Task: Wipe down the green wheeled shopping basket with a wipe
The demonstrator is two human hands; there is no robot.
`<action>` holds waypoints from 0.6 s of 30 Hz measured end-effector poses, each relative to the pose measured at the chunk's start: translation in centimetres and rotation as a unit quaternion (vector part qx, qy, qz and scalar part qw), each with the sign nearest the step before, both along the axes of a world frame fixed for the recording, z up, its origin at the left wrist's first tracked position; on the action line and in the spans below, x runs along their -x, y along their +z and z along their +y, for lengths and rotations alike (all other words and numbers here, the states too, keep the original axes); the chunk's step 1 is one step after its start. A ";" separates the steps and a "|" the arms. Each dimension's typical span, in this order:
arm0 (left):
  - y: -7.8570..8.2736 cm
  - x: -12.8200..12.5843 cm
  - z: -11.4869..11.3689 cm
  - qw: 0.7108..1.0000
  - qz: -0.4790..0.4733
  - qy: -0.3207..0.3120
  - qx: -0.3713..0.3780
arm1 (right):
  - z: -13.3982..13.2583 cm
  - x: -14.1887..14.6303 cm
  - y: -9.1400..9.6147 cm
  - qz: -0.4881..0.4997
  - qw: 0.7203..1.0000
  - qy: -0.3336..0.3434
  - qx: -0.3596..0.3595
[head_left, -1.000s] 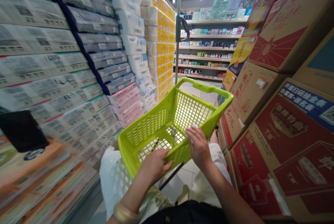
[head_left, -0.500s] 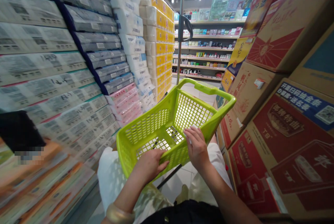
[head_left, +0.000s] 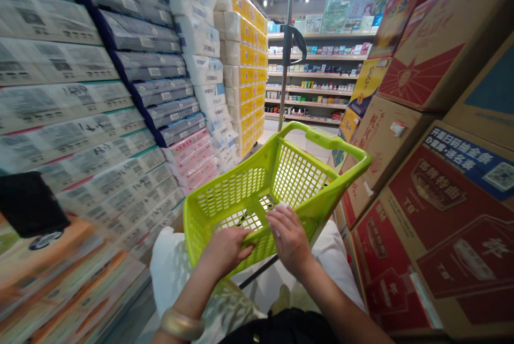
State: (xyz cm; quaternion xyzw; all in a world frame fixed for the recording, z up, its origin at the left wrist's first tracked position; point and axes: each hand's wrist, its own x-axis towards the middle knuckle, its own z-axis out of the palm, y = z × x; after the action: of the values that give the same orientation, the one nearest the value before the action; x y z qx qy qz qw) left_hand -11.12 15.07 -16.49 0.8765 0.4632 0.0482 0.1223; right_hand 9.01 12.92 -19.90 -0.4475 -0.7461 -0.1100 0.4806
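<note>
A lime-green shopping basket (head_left: 339, 186) with slatted, perforated walls sits tilted in front of my knees, its handle end pointing away to the right. My left hand (head_left: 228, 247) is closed around the near rim, fingers inside and thumb outside. Against the same rim, further right, lies my right hand (head_left: 288, 234), fingers together and bent over the edge. A bit of white tissue or cloth (head_left: 283, 205) shows at its fingertips; most of it is hidden under the fingers. Through the holes in the basket's floor I see light tiles.
Stacked tissue packs (head_left: 201, 76) form a wall on the left, with yellow-and-white packs (head_left: 244, 71) behind. Red and brown cartons (head_left: 453, 199) crowd the right side. A metal pole (head_left: 286, 82) with a dark loop stands beyond the basket, before shelves (head_left: 317, 58) of small goods.
My right hand has slid left and slightly down along the near rim with the white tissue or cloth. The basket has shifted a little right; my left hand keeps its grip.
</note>
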 end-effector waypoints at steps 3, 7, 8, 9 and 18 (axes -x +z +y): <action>-0.2 0.3 0.2 1.000 -0.002 0.000 -0.006 | -0.2 0.2 0.0 -0.018 0.999 0.039 0.000; 0.1 0.6 0.4 1.000 0.002 -0.001 0.000 | 0.9 -2.8 0.3 0.016 0.998 -0.057 -0.032; 0.1 0.6 0.4 1.000 0.002 0.001 0.000 | 1.1 -3.2 0.3 0.025 0.996 -0.079 -0.035; 0.2 0.7 0.4 1.000 0.002 0.001 0.000 | 1.1 -3.1 0.3 0.032 0.995 -0.092 -0.034; 0.4 1.4 0.9 1.000 0.009 -0.012 -0.003 | 0.7 -1.5 -0.1 -0.003 1.000 -0.023 -0.014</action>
State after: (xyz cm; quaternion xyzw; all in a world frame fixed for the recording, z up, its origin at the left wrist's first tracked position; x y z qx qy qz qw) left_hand -12.51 16.00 -16.05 0.8826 0.4539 0.0404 0.1159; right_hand 10.47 13.61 -19.96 -0.4573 -0.7352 -0.1331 0.4823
